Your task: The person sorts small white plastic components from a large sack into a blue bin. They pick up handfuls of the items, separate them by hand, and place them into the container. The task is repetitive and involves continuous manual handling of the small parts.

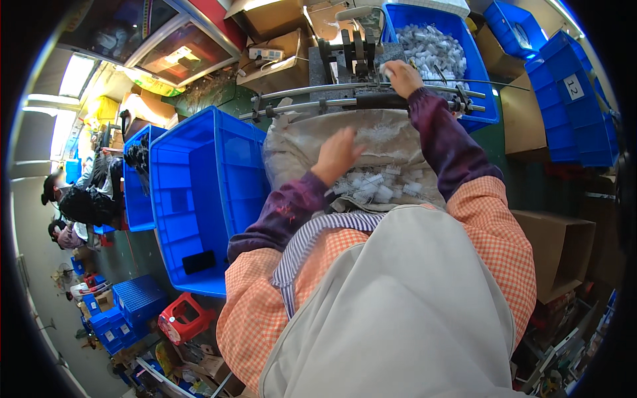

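Observation:
My right hand (402,78) is closed at the bench machine (355,56), its fingertips pinching a small whitish plastic piece (385,70) beside the dark metal uprights. The piece's exact shape is too small to make out. Nearer to me, my left hand (337,156) hangs over the grey cloth (292,142), slightly blurred, fingers apart and nothing visible in them. Just below it, a heap of clear, comb-like plastic pieces (378,186) lies on the cloth by my lap. More such pale plastic pieces (431,50) fill a blue bin (481,79) right of the machine.
Metal rails (312,99) run across the machine's front. A deep blue crate (186,172) stands close on my left, a black phone-like object (198,262) inside. Cardboard boxes (554,249) and blue crates (570,93) are on the right; a red stool (184,318) is lower left.

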Motion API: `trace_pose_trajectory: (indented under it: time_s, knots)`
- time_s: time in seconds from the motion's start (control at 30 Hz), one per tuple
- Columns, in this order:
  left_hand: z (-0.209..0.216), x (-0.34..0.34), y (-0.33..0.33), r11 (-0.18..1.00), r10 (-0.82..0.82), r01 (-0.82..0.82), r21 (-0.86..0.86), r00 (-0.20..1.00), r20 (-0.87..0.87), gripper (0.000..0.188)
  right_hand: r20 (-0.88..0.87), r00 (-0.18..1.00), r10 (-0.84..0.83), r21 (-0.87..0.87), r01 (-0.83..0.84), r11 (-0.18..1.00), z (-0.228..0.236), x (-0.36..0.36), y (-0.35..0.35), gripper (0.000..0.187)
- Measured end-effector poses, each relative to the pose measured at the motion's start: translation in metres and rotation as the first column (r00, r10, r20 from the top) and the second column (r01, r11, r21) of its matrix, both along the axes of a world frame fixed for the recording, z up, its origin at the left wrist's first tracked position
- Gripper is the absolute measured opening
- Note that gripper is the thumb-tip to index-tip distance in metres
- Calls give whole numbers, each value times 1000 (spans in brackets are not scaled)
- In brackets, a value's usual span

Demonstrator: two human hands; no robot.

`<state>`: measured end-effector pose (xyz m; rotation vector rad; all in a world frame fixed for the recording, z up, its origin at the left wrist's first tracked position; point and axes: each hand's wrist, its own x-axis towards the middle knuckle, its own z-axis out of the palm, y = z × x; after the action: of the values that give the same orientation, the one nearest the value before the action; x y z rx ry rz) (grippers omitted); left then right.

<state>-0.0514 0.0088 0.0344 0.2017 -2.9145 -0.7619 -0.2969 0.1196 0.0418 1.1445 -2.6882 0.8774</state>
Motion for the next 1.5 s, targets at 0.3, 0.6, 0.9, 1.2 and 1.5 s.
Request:
trace_pose_trajectory:
  time_s: [0.3,0.6,0.9,1.2,1.5]
  knots:
    - [-50,72,-2,967,-202,250,-52,875,439,30,-329,940,-93,103,133,986,-41,-43,-33,13]
    - [-73,75,-18,957,-288,249,146,868,404,30,-236,969,-77,129,110,986,-40,-46,-33,17]
    - [-41,66,-25,921,-274,125,369,881,385,20,-125,987,-100,160,119,980,-31,-43,-34,19]
    - [-16,50,-53,783,-197,-74,617,912,359,18,-196,939,-281,312,332,890,-16,-24,-14,29]
    - [18,27,-55,805,-106,-47,592,969,221,19,-220,935,-277,236,326,915,-25,0,-51,28]
